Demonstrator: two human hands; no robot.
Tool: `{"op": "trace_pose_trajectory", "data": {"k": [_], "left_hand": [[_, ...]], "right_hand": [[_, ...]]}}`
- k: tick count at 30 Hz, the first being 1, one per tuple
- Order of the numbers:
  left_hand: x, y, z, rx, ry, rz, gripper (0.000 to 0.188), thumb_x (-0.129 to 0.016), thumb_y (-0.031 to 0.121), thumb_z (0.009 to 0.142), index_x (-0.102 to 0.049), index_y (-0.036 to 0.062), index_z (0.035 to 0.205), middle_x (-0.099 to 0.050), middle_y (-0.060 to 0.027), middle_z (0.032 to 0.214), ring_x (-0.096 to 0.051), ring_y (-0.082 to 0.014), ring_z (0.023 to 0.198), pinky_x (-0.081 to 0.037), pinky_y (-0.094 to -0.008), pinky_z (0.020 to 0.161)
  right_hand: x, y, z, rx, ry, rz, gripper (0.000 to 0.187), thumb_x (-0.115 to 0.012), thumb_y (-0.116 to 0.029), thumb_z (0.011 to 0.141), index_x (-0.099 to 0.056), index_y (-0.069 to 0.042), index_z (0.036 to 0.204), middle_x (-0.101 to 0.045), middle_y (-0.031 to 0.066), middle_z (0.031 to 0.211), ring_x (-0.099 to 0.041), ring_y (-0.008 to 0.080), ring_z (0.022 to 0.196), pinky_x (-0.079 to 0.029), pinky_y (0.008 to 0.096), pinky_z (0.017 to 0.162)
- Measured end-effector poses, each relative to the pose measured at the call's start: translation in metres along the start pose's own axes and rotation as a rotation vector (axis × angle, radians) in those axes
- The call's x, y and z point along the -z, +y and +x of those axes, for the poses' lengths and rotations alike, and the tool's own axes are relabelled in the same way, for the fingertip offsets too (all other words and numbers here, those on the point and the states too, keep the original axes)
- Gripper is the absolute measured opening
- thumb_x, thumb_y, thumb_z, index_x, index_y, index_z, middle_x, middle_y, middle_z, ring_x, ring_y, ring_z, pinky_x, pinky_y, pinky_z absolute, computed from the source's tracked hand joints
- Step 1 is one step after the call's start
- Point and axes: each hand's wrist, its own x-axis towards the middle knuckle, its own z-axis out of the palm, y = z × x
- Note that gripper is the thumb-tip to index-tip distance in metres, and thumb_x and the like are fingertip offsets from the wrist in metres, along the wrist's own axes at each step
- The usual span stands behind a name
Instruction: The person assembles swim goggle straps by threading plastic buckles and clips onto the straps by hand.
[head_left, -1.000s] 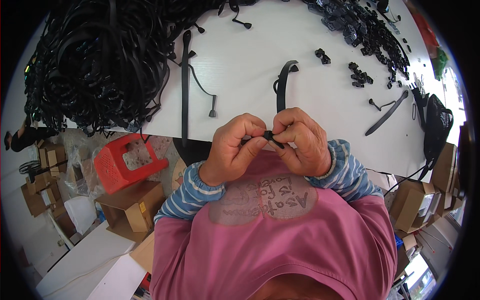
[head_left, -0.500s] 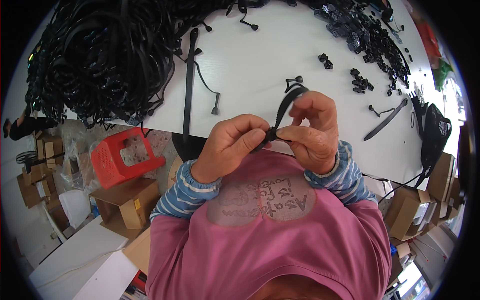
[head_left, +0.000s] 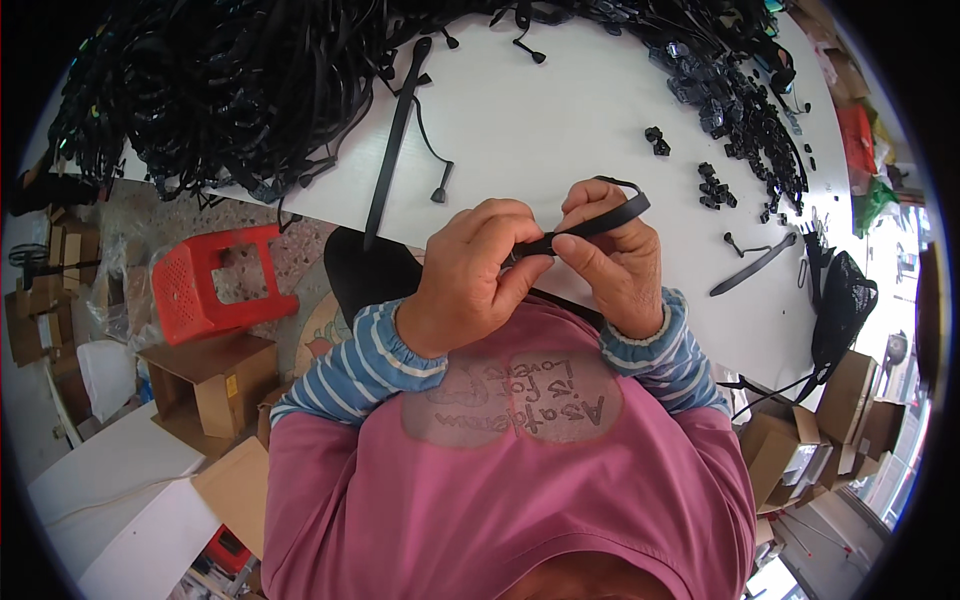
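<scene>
A black strap (head_left: 610, 218) is held between my two hands above the table's near edge, its free end looping up at the right. My left hand (head_left: 475, 265) pinches the strap's left end, where a small dark piece is mostly hidden by the fingers. My right hand (head_left: 618, 260) grips the band close beside it, thumb below and fingers behind. Left of my hands, a long black strap (head_left: 393, 150) lies on the white table (head_left: 560, 110), with a thin cord and a small black end piece (head_left: 439, 194) beside it.
A big heap of black straps (head_left: 230, 110) covers the table's far left. Small black plastic parts (head_left: 705, 105) are piled far right, with loose clusters (head_left: 715, 188) nearer. A shorter strap (head_left: 750, 272) and black mesh bag (head_left: 845, 295) lie right. A red stool (head_left: 180, 290) stands left.
The strap has swung from nearly upright to slanting low toward the right. My left hand has turned further over its end, and my right hand has shifted slightly down and left. The view has shifted.
</scene>
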Motion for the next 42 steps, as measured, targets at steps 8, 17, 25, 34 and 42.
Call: {"op": "trace_pose_trajectory", "data": {"k": [8,17,25,34,42], "left_hand": [[0.003,-0.001,0.000,0.132,-0.119,-0.049,0.021,-0.066,0.005,0.068,-0.052,-0.0003,0.082,-0.055,-0.0124,0.078,-0.056,-0.0277,0.063,-0.045,-0.0314,0.055],[0.000,-0.003,0.001,0.153,-0.142,-0.018,0.020,-0.062,0.003,0.074,-0.052,-0.0013,0.092,-0.055,-0.0083,0.074,-0.054,-0.0140,0.061,-0.043,-0.0253,0.052],[-0.021,0.011,0.002,0.509,0.101,-1.252,0.021,-0.042,0.011,0.090,-0.042,0.0021,0.109,-0.048,-0.0109,0.109,-0.052,-0.0177,0.099,-0.042,-0.0308,0.087],[-0.050,0.032,0.000,0.635,0.017,-0.604,0.021,-0.046,0.013,0.088,-0.052,-0.0016,0.103,-0.054,-0.0086,0.102,-0.052,-0.0129,0.091,-0.041,-0.0240,0.078],[-0.078,0.067,0.016,-0.198,-0.016,0.057,0.040,-0.057,0.011,0.080,-0.040,-0.0053,0.112,-0.050,-0.0193,0.103,-0.050,-0.0305,0.093,-0.042,-0.0372,0.081]], "right_hand": [[-0.002,0.000,0.000,0.435,0.061,-0.420,0.021,-0.071,0.000,0.060,-0.063,-0.006,0.079,-0.045,0.0098,0.091,-0.050,0.0177,0.077,-0.043,0.0255,0.067],[0.006,-0.001,0.002,-0.073,0.008,0.012,0.010,-0.059,-0.004,0.079,-0.060,0.002,0.087,-0.050,0.0052,0.095,-0.049,0.0108,0.080,-0.042,0.0244,0.068],[0.017,-0.010,-0.007,0.037,-0.101,-0.112,0.040,-0.065,-0.008,0.075,-0.044,0.002,0.107,-0.056,0.0105,0.090,-0.056,0.0148,0.076,-0.047,0.0266,0.066],[0.059,-0.022,-0.032,0.028,0.112,0.048,0.014,-0.062,-0.001,0.076,-0.054,-0.001,0.088,-0.056,0.0032,0.075,-0.051,0.0076,0.065,-0.043,0.0213,0.058],[0.095,-0.034,-0.057,0.211,0.112,-0.543,0.032,-0.068,-0.004,0.062,-0.044,-0.004,0.083,-0.052,0.0122,0.063,-0.053,0.0315,0.057,-0.042,0.0370,0.051]]}}
